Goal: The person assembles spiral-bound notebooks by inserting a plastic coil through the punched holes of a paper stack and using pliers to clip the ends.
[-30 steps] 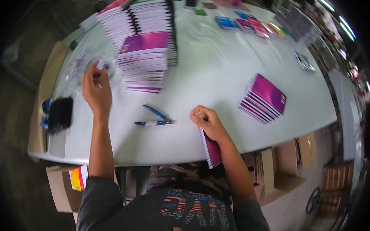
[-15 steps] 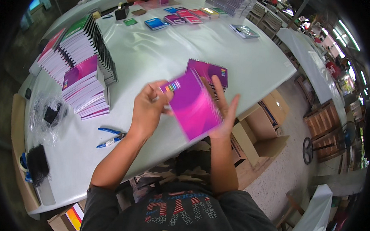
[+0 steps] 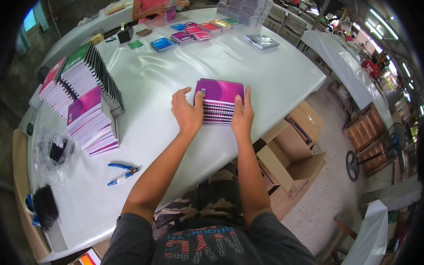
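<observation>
In front of me a stack of purple spiral notebooks (image 3: 223,91) lies on the table, their wire bindings showing in rows along the near side. My left hand (image 3: 188,112) is at the stack's left edge, its thumb against the notebooks and its other fingers apart and bent away from them. On the opposite edge, my right hand (image 3: 243,116) has its thumb on the near right part of the stack and its fingers along the side. Taller piles of purple notebooks (image 3: 93,121) and green-covered notebooks (image 3: 86,65) stand to the left.
Blue-handled pliers (image 3: 123,173) lie near my left forearm, with clear plastic wrap (image 3: 55,150) and a black bristly bundle (image 3: 45,204) farther left. Small colourful notebooks (image 3: 194,33) sit at the far side, where a person (image 3: 153,4) works. Open cardboard boxes (image 3: 290,154) stand beyond the right edge.
The purple notebook that was raised and tilted between my hands is down on the stack. Both hands have moved to the stack's two sides. The view has shifted slightly.
</observation>
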Action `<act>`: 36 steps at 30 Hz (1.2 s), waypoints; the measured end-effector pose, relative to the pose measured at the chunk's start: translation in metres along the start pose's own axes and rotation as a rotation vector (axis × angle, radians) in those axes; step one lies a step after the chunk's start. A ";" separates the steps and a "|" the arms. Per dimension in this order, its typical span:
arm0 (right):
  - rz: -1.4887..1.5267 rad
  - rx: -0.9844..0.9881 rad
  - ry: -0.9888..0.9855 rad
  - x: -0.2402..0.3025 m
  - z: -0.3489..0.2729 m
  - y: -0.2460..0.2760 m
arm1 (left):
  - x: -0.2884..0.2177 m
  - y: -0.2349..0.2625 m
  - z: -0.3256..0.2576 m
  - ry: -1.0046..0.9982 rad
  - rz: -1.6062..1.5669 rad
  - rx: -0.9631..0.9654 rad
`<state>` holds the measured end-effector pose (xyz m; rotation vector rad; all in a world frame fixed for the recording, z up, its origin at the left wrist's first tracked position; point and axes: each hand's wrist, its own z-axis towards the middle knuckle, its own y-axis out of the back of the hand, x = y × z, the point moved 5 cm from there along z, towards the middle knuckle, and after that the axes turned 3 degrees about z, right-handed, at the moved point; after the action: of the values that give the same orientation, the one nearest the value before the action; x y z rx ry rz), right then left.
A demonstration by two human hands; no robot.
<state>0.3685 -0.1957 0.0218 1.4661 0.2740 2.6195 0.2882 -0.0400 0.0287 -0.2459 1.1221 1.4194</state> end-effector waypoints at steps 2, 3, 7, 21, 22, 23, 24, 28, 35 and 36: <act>0.116 -0.070 -0.085 0.006 -0.004 0.002 | 0.002 -0.006 0.001 -0.033 -0.362 0.073; 0.115 -0.074 -0.086 0.002 -0.004 0.000 | 0.000 -0.009 0.000 -0.035 -0.363 0.077; 0.131 -0.171 0.015 -0.007 -0.002 -0.001 | 0.002 -0.021 -0.001 0.109 -0.630 0.130; 0.250 -0.283 0.304 0.023 -0.046 0.037 | 0.042 0.201 0.072 -0.567 0.553 -0.176; 0.284 -0.272 0.379 0.031 -0.055 0.036 | 0.059 0.219 0.076 -0.516 0.692 -0.194; 0.249 -0.222 0.395 0.042 -0.066 0.028 | 0.067 0.238 0.076 -0.510 0.716 -0.196; 0.257 -0.216 0.390 0.047 -0.077 0.021 | 0.076 0.246 0.073 -0.483 0.716 -0.102; 0.775 0.480 -0.202 0.080 -0.111 -0.044 | 0.052 0.255 0.029 -0.515 0.678 0.033; 1.372 1.076 -1.003 0.103 -0.160 -0.110 | 0.020 0.255 -0.024 -0.767 0.412 -0.129; 1.357 1.056 -0.991 0.100 -0.158 -0.113 | 0.022 0.269 -0.013 -0.755 0.363 -0.341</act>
<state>0.1838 -0.0807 -0.0013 4.1775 0.7757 1.5745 0.0467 0.0240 0.1315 0.2617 0.3053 1.8063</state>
